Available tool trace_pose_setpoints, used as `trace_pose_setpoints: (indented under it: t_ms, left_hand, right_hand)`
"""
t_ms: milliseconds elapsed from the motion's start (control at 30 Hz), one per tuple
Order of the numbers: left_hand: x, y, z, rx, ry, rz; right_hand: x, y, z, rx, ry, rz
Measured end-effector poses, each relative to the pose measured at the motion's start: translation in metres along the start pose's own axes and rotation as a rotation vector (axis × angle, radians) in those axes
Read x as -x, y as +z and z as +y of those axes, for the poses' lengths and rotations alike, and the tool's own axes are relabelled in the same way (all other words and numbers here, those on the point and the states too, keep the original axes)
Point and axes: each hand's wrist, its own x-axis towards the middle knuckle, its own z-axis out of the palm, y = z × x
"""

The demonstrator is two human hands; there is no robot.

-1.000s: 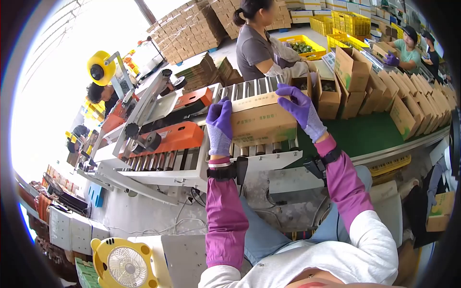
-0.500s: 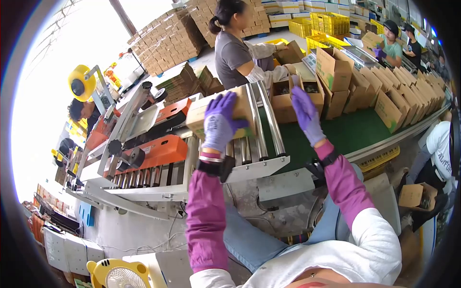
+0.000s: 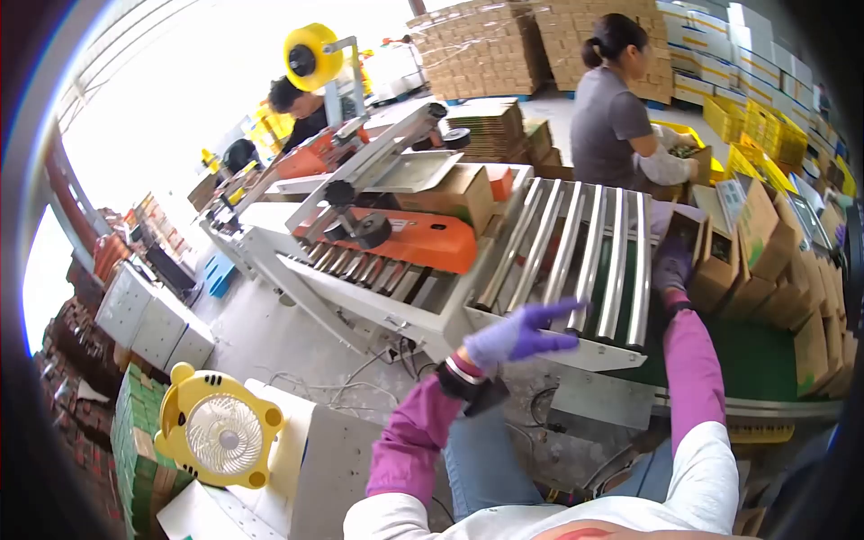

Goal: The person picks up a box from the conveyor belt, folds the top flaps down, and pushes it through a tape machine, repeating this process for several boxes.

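My left hand [image 3: 522,335], in a purple glove, hangs in front of the roller section with its fingers apart and nothing in it. Silvery rollers [image 3: 589,256] lie just beyond it. My right hand [image 3: 672,266], also gloved, is at the near side of an open carton [image 3: 681,236] on the green belt [image 3: 756,355]; its fingertips are hard to make out. Left of the rollers, a closed carton [image 3: 454,200] sits in the taping machine, behind its orange guard [image 3: 423,241].
A co-worker [image 3: 612,117] stands beyond the belt, handling a carton. Open cartons [image 3: 783,238] line the belt at right. A second person [image 3: 301,112] is behind the machine. A yellow fan [image 3: 220,427] stands at lower left. Stacked cartons [image 3: 481,49] fill the back.
The view has swung left. My left hand has come off the carton, which is now inside the taping machine. My right hand has moved to an open carton on the belt.
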Motion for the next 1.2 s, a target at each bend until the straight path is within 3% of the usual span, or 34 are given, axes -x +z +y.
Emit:
trace_pose_setpoints:
  t_ms: [33, 67, 100, 133, 167, 200, 233, 300, 333, 367, 400, 433, 533, 600, 633, 667, 700, 767, 800, 833, 867, 900, 967, 1000, 1033, 1067, 1100, 1167, 1200]
  left_hand:
    - [0.015, 0.018, 0.000, 0.046, -0.045, -0.251]
    - [0.018, 0.034, -0.033, -0.094, 0.072, -0.380]
    - [0.025, 0.061, -0.049, 0.195, -0.025, -0.288]
    - [0.017, 0.082, -0.080, 0.451, -0.104, -0.244]
    - [0.012, 0.110, -0.106, 0.679, -0.062, -0.123]
    - [0.002, 0.138, -0.128, 1.000, -0.163, -0.018]
    - [-0.012, 0.160, -0.149, 1.016, -0.135, 0.002]
    - [-0.034, 0.202, -0.180, 1.606, -0.325, -0.013]
    - [-0.041, 0.218, -0.181, 1.621, -0.315, -0.021]
    - [-0.047, 0.230, -0.180, 1.756, -0.311, -0.059]
    - [-0.047, 0.237, -0.180, 1.884, -0.318, -0.097]
    - [-0.042, 0.244, -0.169, 1.879, -0.335, -0.106]
    - [-0.027, 0.267, -0.125, 1.608, -0.095, -0.371]
    - [-0.022, 0.256, -0.092, 1.446, 0.250, -0.426]
    - [-0.018, 0.243, -0.069, 1.360, 0.253, -0.336]
    - [-0.011, 0.218, -0.029, 1.232, 0.483, -0.313]
    - [-0.021, 0.205, -0.023, 1.164, 0.572, -0.293]
    - [-0.033, 0.185, -0.033, 1.186, 0.470, -0.104]
    - [-0.029, 0.167, -0.040, 1.014, 0.256, -0.045]
    - [-0.022, 0.147, -0.038, 0.821, 0.065, 0.016]
    - [-0.011, 0.131, -0.032, 0.591, 0.016, 0.097]
    - [-0.002, 0.113, -0.025, 0.357, -0.012, 0.180]
    - [0.013, 0.075, 0.012, 0.235, 0.183, 0.708]
    - [0.013, 0.055, 0.034, 0.028, 0.372, 0.913]
    - [0.007, 0.037, 0.051, -0.187, 0.558, 1.111]
    - [-0.004, 0.019, 0.061, -0.291, 0.578, 1.034]
    - [-0.019, 0.003, 0.068, -0.390, 0.596, 0.953]
    - [-0.053, -0.019, 0.060, -0.608, 0.192, 0.748]
    - [-0.069, -0.027, 0.056, -0.619, 0.116, 0.683]
  right_hand:
    - [0.002, 0.019, 0.007, -0.026, -0.051, 0.141]
    - [-0.003, 0.021, 0.016, -0.026, -0.044, -0.074]
    - [-0.005, 0.012, 0.021, -0.082, 0.005, -0.203]
    - [-0.002, -0.007, 0.029, -0.116, -0.132, -0.215]
    - [0.003, -0.025, 0.031, -0.092, -0.121, -0.305]
    - [0.014, -0.026, 0.039, -0.081, -0.177, -0.357]
    - [0.023, -0.028, 0.054, -0.062, -0.226, -0.404]
    - [0.074, -0.091, 0.058, 0.024, -0.333, -0.511]
    - [0.104, -0.149, 0.045, 0.015, -0.354, -0.578]
    - [0.130, -0.142, 0.064, 0.077, -0.465, -0.544]
    - [0.148, -0.225, 0.044, 0.029, -0.480, -0.675]
    - [0.166, -0.239, 0.058, -0.012, -0.565, -0.604]
    - [0.175, -0.302, 0.091, -0.290, -0.427, -0.437]
    - [0.173, -0.358, 0.094, -0.360, -0.311, -0.324]
    - [0.170, -0.380, 0.087, -0.422, -0.332, -0.199]
    - [0.161, -0.405, 0.074, -0.544, -0.300, -0.231]
    - [0.151, -0.400, 0.069, -0.529, -0.430, -0.087]
    - [0.119, -0.375, 0.045, -0.614, -0.542, 0.009]
    - [0.103, -0.357, 0.029, -0.711, -0.644, 0.094]
    - [0.087, -0.319, 0.017, -0.753, -0.793, 0.016]
    - [0.083, -0.291, 0.003, -0.805, -0.660, -0.219]
    - [0.076, -0.291, 0.003, -0.808, -0.633, -0.194]
    - [0.061, -0.293, 0.002, -0.900, -0.784, -0.347]
    - [0.053, -0.291, 0.003, -0.906, -0.784, -0.333]
    - [0.048, -0.288, 0.004, -1.009, -0.843, -0.491]
    - [0.044, -0.285, 0.001, -1.105, -0.902, -0.650]
    - [0.043, -0.280, -0.005, -1.108, -0.904, -0.644]
    - [0.049, -0.262, -0.018, -1.514, -0.574, -0.486]
    - [0.051, -0.259, -0.018, -1.687, -0.392, -0.391]
